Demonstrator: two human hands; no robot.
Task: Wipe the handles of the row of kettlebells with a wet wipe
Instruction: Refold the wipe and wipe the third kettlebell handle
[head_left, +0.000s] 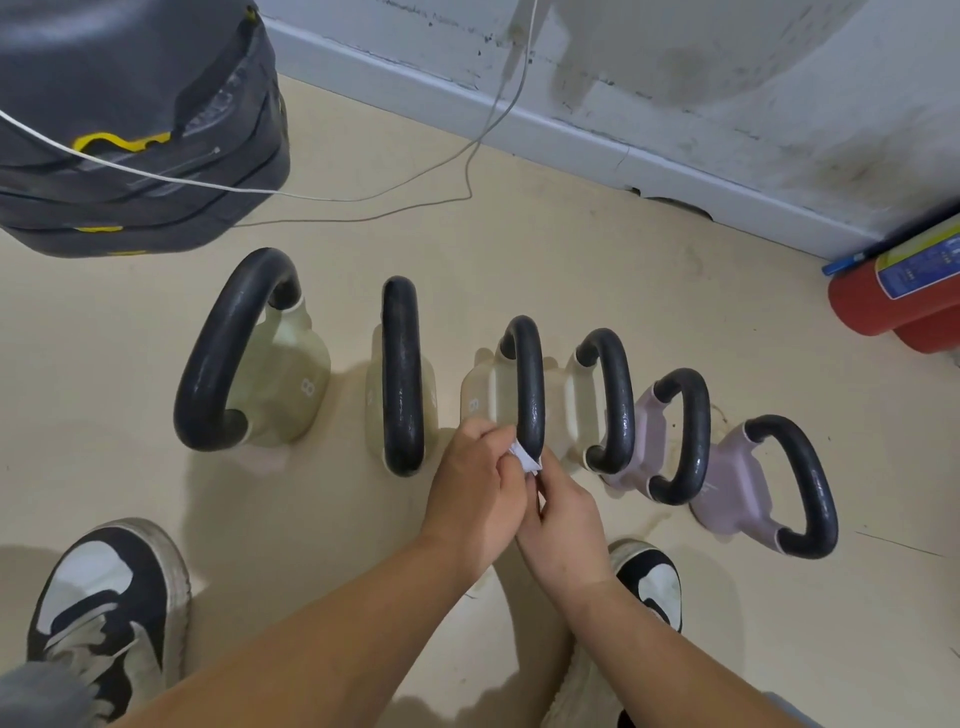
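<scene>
Several kettlebells with black handles stand in a row on the beige floor, cream ones to the left and two pink ones (727, 483) to the right. The third kettlebell's handle (529, 379) is right in front of my hands. My left hand (478, 483) and my right hand (563, 512) meet at its near end. Both pinch a small white wet wipe (525, 457) that touches the handle's lower curve. Most of the wipe is hidden between my fingers.
A dark stack of weight bags (130, 119) stands at the far left, with a white cable (467, 166) trailing across the floor. A red fire extinguisher (893, 296) lies by the wall at right. My two shoes (104, 608) are near the bottom edge.
</scene>
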